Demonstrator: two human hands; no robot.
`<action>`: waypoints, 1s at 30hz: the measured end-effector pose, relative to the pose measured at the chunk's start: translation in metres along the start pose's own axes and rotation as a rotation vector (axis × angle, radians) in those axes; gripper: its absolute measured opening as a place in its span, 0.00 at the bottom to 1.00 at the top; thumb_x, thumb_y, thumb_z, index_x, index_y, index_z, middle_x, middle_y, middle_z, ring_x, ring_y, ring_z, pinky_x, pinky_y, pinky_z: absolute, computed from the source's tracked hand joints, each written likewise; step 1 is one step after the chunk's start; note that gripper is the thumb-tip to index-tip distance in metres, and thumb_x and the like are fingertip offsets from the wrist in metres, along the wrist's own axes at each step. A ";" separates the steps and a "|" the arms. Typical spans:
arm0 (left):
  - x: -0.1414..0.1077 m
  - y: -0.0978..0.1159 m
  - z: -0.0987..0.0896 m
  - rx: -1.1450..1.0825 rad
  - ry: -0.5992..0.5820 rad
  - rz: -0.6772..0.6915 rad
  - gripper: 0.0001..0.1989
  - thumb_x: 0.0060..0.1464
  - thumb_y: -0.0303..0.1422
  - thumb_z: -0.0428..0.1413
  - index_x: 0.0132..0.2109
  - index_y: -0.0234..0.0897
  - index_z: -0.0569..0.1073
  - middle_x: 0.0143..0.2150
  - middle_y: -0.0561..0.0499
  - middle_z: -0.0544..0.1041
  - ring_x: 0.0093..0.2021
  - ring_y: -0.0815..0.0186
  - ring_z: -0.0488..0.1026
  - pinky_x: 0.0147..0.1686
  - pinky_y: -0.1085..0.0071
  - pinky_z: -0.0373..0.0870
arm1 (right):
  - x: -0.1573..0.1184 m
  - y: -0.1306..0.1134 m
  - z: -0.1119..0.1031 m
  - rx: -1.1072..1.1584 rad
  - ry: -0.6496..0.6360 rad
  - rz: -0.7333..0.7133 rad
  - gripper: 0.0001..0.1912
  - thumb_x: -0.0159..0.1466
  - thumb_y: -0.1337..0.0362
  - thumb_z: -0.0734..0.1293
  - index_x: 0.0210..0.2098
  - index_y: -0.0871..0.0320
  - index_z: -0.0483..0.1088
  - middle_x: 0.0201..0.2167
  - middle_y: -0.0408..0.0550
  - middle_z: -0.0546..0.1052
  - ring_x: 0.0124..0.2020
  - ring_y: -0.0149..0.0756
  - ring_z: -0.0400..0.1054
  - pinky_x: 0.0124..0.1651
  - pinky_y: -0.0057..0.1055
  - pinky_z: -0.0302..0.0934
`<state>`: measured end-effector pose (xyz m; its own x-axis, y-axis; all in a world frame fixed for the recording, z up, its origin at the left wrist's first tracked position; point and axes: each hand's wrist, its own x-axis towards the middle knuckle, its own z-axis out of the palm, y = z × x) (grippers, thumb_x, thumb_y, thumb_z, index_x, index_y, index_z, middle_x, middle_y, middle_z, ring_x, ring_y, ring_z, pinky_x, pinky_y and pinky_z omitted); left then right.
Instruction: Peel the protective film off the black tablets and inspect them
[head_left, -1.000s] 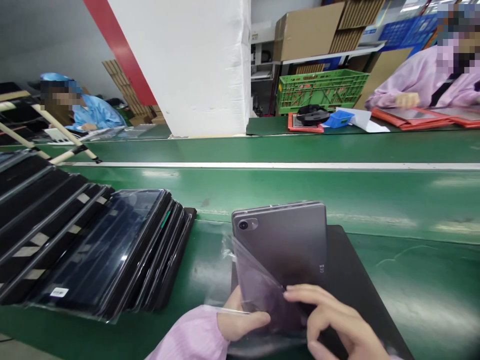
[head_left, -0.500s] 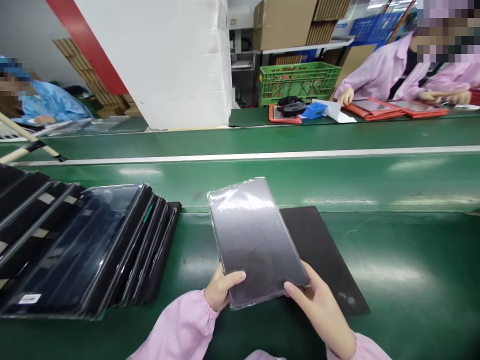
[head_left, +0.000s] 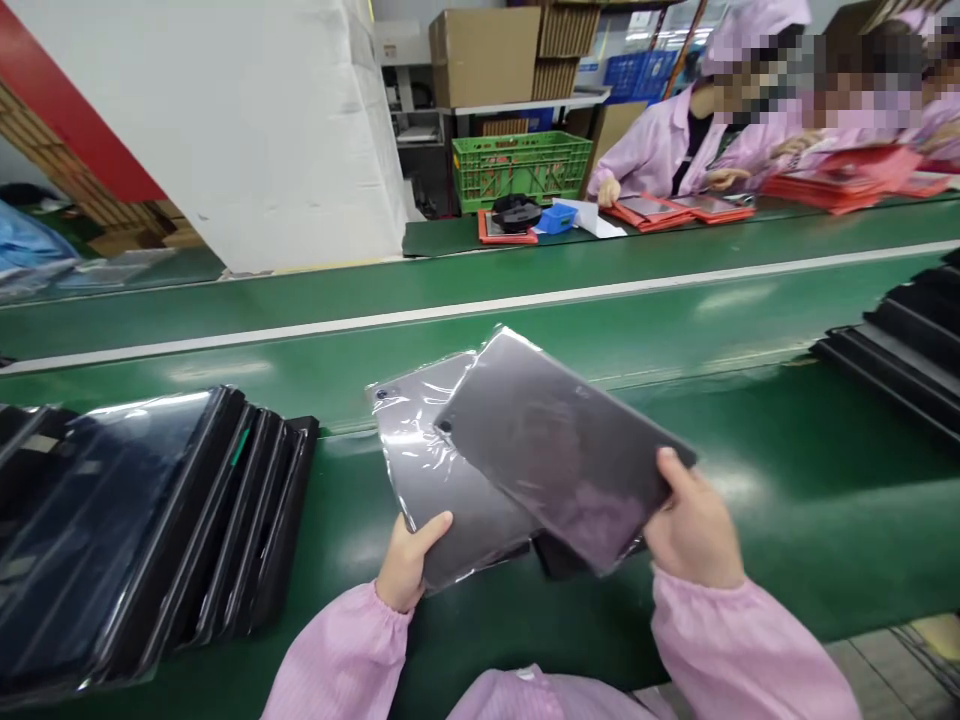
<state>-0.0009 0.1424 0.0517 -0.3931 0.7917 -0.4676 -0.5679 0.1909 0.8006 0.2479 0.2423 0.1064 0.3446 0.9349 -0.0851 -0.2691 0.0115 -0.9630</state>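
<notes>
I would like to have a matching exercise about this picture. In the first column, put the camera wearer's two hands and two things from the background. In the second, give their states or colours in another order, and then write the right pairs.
Column one
1. Left hand
2. Right hand
3. Crate
4. Large cardboard box

Column two
A. holds the overlapping tablet
B. brown
C. holds the partly covered tablet
D. green

Right pairs
1-C
2-A
3-D
4-B
</notes>
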 end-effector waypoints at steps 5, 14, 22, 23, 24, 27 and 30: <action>0.010 0.015 -0.007 -0.066 0.124 0.050 0.31 0.34 0.34 0.73 0.48 0.34 0.76 0.37 0.51 0.83 0.36 0.63 0.80 0.36 0.72 0.77 | 0.001 -0.018 -0.025 -0.058 0.341 -0.506 0.12 0.57 0.59 0.75 0.38 0.58 0.78 0.37 0.47 0.82 0.45 0.43 0.78 0.55 0.39 0.70; 0.017 0.022 -0.013 -0.209 0.199 0.064 0.27 0.32 0.31 0.70 0.44 0.35 0.77 0.30 0.53 0.81 0.33 0.58 0.81 0.37 0.65 0.80 | -0.008 0.039 -0.064 -0.732 -0.581 -1.377 0.18 0.67 0.73 0.63 0.54 0.57 0.75 0.46 0.52 0.83 0.49 0.44 0.78 0.50 0.39 0.77; 0.014 0.022 -0.006 -0.225 0.222 -0.008 0.20 0.27 0.28 0.70 0.33 0.35 0.74 0.25 0.53 0.80 0.29 0.58 0.81 0.30 0.68 0.80 | -0.004 0.051 -0.061 -0.734 -0.719 -1.524 0.28 0.69 0.77 0.59 0.68 0.67 0.59 0.52 0.62 0.79 0.61 0.47 0.69 0.57 0.43 0.73; 0.015 0.021 -0.006 -0.219 0.221 -0.023 0.20 0.27 0.28 0.69 0.33 0.35 0.74 0.25 0.53 0.80 0.28 0.58 0.80 0.28 0.69 0.79 | -0.003 0.047 -0.060 -0.723 -0.701 -1.515 0.29 0.68 0.77 0.60 0.68 0.67 0.59 0.53 0.62 0.78 0.61 0.49 0.69 0.57 0.43 0.73; 0.015 0.021 -0.006 -0.213 0.221 -0.039 0.20 0.27 0.28 0.69 0.33 0.34 0.74 0.25 0.52 0.80 0.27 0.59 0.80 0.26 0.71 0.78 | -0.001 0.045 -0.058 -0.724 -0.693 -1.509 0.29 0.67 0.77 0.61 0.68 0.67 0.59 0.54 0.62 0.78 0.60 0.49 0.69 0.57 0.43 0.73; 0.016 0.021 -0.008 -0.203 0.219 -0.083 0.20 0.27 0.29 0.69 0.33 0.33 0.74 0.25 0.51 0.80 0.24 0.62 0.78 0.20 0.74 0.73 | 0.000 0.048 -0.055 -0.787 -0.724 -1.514 0.29 0.69 0.78 0.59 0.68 0.64 0.59 0.52 0.59 0.79 0.60 0.45 0.70 0.60 0.42 0.71; 0.017 0.021 -0.009 -0.211 0.213 -0.087 0.19 0.26 0.29 0.69 0.32 0.33 0.74 0.24 0.52 0.80 0.21 0.65 0.76 0.19 0.75 0.72 | -0.001 0.059 -0.056 -0.913 -0.859 -1.507 0.26 0.72 0.76 0.56 0.69 0.63 0.58 0.53 0.55 0.79 0.60 0.40 0.70 0.63 0.41 0.67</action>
<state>-0.0257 0.1543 0.0572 -0.4661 0.6342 -0.6169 -0.7352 0.1102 0.6688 0.2818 0.2220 0.0351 -0.7210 0.2387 0.6506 0.3424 0.9389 0.0349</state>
